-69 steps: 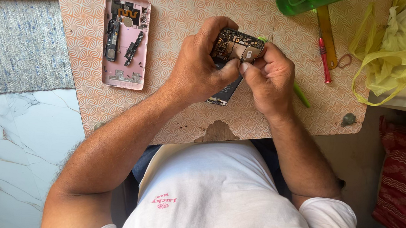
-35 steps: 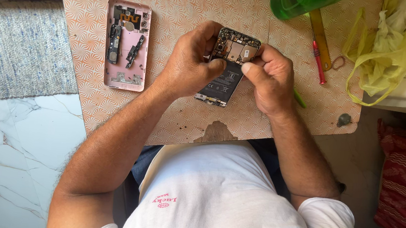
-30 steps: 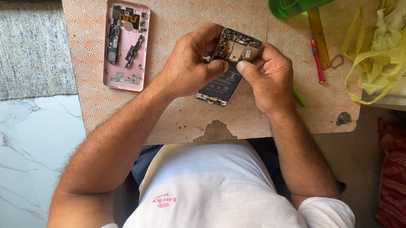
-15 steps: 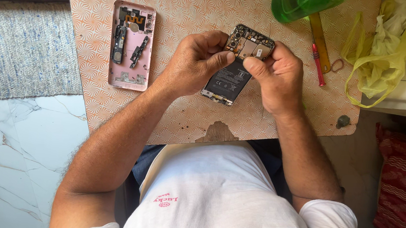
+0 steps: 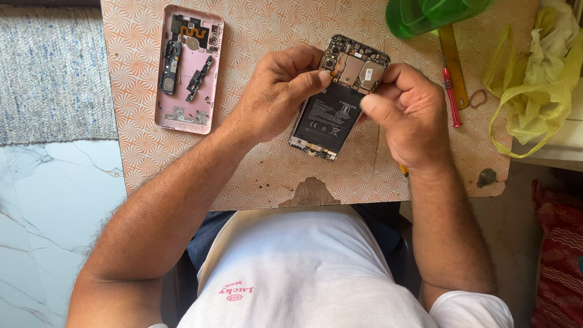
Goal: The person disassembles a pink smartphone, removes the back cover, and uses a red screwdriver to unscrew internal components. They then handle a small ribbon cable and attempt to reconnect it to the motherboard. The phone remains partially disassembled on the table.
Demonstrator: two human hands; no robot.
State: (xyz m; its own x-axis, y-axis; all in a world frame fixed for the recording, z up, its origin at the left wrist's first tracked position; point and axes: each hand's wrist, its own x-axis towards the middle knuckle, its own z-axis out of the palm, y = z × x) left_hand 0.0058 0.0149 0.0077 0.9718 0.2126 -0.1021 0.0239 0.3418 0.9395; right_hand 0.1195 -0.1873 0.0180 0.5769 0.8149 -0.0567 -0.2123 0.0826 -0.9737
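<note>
We hold an opened black smartphone (image 5: 339,98), its circuit board and dark battery exposed, above the orange-patterned counter (image 5: 255,175). Our left hand (image 5: 276,92) grips its left edge. Our right hand (image 5: 405,114) pinches its top right corner.

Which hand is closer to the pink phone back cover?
Left. The left hand grips the opened phone just beside the pink back cover; the right hand is on the phone's far side.

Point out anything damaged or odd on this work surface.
The patterned tabletop is chipped at its near edge, where the laminate has broken away to bare brown board just below the opened phone. Nothing else looks spilled or askew.
</note>
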